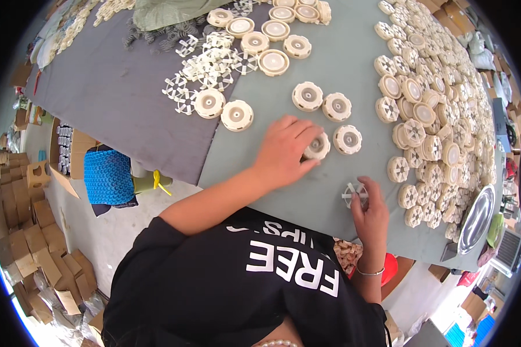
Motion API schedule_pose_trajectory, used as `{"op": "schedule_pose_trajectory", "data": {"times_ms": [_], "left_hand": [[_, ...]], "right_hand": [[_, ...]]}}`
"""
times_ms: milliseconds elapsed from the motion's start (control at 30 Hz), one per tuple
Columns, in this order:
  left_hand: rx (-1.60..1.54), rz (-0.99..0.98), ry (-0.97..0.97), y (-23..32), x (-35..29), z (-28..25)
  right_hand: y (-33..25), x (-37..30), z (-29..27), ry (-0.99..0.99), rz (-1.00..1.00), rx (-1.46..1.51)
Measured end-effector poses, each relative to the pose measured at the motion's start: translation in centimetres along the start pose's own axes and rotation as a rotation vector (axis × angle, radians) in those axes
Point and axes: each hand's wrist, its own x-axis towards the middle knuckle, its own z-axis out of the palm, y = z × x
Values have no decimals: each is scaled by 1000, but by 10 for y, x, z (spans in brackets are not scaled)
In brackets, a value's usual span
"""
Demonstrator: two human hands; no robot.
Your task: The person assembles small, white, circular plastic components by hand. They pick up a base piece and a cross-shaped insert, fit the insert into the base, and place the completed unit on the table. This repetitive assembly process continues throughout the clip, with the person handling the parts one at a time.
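My left hand (283, 151) reaches over the table, its fingers and thumb curled round the side of a cream round cap with a scalloped edge (317, 148). Just beyond that cap lie three similar cream caps: one at the far left (307, 96), one at the far right (337, 107) and one close by on the right (348, 140). Nearer to me on the right, my right hand (369, 209) grips a small white spoked ring (351, 189) between thumb and fingers, low over the cloth. The fingers partly cover the ring.
Loose white spoked rings (211, 63) are heaped at the far left, with cream caps (237, 115) around them. A large mass of cap assemblies (440, 121) fills the right side. Beyond the rings are dark coiled springs (171, 34). A shiny oval tray (478, 220) stands at the right edge.
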Motion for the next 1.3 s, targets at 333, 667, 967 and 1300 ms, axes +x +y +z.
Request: {"op": "schedule_pose_trajectory", "data": {"times_ms": [333, 667, 967, 1300], "left_hand": [[-187, 23, -112, 3, -44, -2], [-253, 12, -27, 5, -47, -10], [-195, -35, -28, 6, -48, -1], [-609, -147, 2, -22, -72, -39]], "right_hand": [[11, 2, -12, -79, -71, 132], [-33, 21, -1, -83, -378, 237], [-53, 43, 16, -248, -422, 77], [-13, 38, -25, 107, -265, -201]]}}
